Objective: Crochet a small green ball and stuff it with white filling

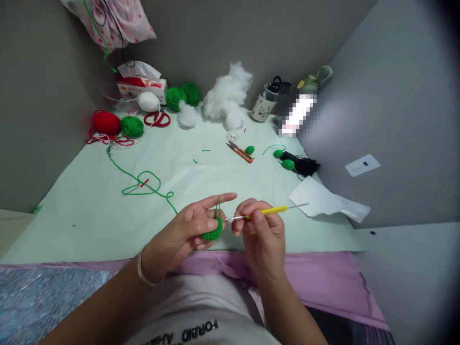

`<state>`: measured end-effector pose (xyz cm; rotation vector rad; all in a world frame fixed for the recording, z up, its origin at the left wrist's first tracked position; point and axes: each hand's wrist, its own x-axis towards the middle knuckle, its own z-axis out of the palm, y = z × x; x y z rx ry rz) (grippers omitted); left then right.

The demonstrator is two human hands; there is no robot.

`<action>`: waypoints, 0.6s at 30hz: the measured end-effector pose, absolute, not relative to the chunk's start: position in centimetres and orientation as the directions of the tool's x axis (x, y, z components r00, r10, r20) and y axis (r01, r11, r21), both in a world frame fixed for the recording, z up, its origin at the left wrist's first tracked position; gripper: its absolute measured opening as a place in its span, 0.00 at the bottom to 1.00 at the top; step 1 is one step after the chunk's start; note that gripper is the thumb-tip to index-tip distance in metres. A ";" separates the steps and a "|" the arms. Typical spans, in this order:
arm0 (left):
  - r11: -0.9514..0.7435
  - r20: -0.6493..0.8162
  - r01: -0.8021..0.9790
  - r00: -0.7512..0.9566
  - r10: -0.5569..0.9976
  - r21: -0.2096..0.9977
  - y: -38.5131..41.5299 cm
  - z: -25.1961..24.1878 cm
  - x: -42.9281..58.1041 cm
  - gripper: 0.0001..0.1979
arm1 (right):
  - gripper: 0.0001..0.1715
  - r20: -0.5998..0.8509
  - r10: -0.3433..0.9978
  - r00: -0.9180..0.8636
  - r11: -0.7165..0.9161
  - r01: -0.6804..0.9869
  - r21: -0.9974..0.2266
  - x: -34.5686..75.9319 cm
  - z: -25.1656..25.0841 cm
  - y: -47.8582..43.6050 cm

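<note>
My left hand (pixel 194 223) pinches a small green crochet piece (pixel 212 233) between thumb and fingers. Its index finger is stretched out, with green working yarn (pixel 217 207) looped over it. In my right hand (pixel 262 230) is a crochet hook (pixel 276 210) with a yellow grip and metal ends. The hook's left tip meets the edge of the green piece; whether it passes through a stitch is too small to tell. From my left hand a green strand (pixel 124 168) trails across the table towards the yarn balls at the far left.
Red yarn (pixel 106 122), green balls (pixel 132 126), red-handled scissors (pixel 157 119) and a tissue box (pixel 142 86) stand back left. White stuffing (pixel 228 98) and a pen cup (pixel 264 106) are behind. Orange thread snips (pixel 240 152), black yarn (pixel 305 166) and white paper (pixel 316 197) lie nearer.
</note>
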<state>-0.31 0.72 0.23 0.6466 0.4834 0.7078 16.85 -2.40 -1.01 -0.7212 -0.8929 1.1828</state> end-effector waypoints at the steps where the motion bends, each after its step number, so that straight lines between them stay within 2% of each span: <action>1: 0.598 -0.177 -0.449 0.683 0.709 0.664 0.8 0.2 -0.4 0.26 | 0.10 0.170 0.979 0.117 0.205 -0.490 -0.847 17.0 -0.9 -2.3; 5: 0.583 -0.176 -0.484 0.651 0.738 0.653 0.8 0.0 -0.4 0.24 | 0.10 0.076 0.991 0.110 0.125 -0.553 -0.824 17.3 -0.8 -2.2; 7: 0.545 -0.187 -0.493 0.602 0.776 0.678 0.7 -0.2 -0.1 0.25 | 0.10 0.091 0.991 0.103 0.132 -0.537 -0.833 17.2 -1.0 -2.2; 13: 0.417 -0.155 -0.433 0.523 0.838 0.799 0.0 -0.6 0.7 0.28 | 0.08 0.359 0.920 0.155 0.383 -0.173 -0.907 16.5 -2.0 -2.7; 18: 0.349 -0.139 -0.406 0.462 0.876 0.845 -0.2 -0.3 0.4 0.25 | 0.09 0.269 0.945 0.188 0.315 -0.293 -0.903 16.7 -1.8 -2.4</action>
